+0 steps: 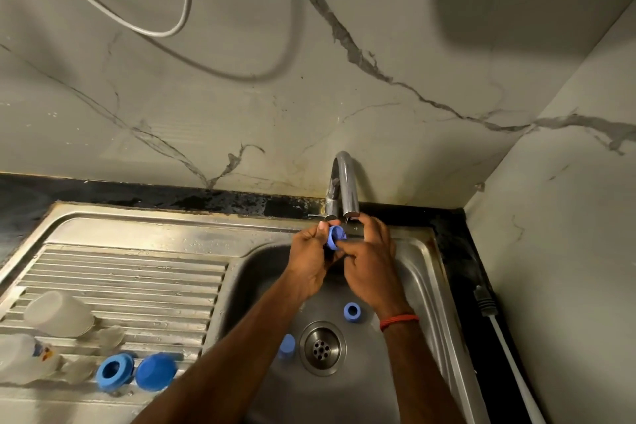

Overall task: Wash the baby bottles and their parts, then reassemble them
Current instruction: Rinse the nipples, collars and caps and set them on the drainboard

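Note:
Under the tap spout (350, 213), my left hand (309, 260) pinches a small blue bottle ring (334, 237). My right hand (370, 258) touches the ring from the right, its thumb curled against it. Two more blue parts lie in the basin: a ring (352, 312) right of my forearm and a cap (287, 346) left of the drain (322, 348). On the drainboard sit a blue ring (114, 372), a blue cap (155, 372), a clear cup-shaped cover (58, 314), a clear bottle (24, 360) and two clear teats (109, 337).
The steel sink (426, 286) has a ribbed drainboard (137, 282) on the left. A black counter edge (461, 251) runs behind and to the right. A white cable (506, 351) lies on the right counter. Marble walls close the back and right.

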Tool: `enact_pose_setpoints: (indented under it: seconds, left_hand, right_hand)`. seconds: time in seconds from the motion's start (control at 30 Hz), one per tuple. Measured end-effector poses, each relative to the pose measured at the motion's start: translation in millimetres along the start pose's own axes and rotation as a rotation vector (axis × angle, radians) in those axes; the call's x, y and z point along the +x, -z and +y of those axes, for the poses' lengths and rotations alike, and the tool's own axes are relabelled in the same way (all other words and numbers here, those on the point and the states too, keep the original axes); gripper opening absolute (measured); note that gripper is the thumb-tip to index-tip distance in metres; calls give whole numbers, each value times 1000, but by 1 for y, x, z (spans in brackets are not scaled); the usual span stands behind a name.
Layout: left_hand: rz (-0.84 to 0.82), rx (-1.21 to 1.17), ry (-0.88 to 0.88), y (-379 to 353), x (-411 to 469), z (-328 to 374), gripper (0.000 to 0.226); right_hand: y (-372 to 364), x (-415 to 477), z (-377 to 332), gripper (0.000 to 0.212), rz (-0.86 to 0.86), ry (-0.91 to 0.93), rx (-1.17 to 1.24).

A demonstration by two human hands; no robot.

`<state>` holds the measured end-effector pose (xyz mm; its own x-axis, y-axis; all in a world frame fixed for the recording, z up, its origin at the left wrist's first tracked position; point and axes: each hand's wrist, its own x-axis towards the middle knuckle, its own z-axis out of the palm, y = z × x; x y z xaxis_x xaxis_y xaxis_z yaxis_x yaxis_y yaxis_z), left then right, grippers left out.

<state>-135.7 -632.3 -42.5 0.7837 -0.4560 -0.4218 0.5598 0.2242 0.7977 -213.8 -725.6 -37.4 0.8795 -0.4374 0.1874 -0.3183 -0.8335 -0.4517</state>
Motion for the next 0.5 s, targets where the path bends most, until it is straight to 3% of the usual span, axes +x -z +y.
enact_pose_setpoints:
  seconds: [0.07,0.17,0.27,0.37,0.5]
  left_hand:
    - [-9,-22,8,3,-1,-1,41]
    - [-34,1,-8,3,-1,3,38]
    - [-46,50,-22,-3,-2,5,38]
    - [-42,64,-32,-5,-3,4,41]
    - [-50,28,-56,-6,0,9,40]
  right_hand:
    - [0,1,0,31,-32,0,75]
    - [0,1,7,41,43,-24,-19]
    - [-3,-5,0,33,95,-64,-73]
    - [-5,-1,-6,21,89,-32,101]
    - [1,4,0,32,67,-94,10]
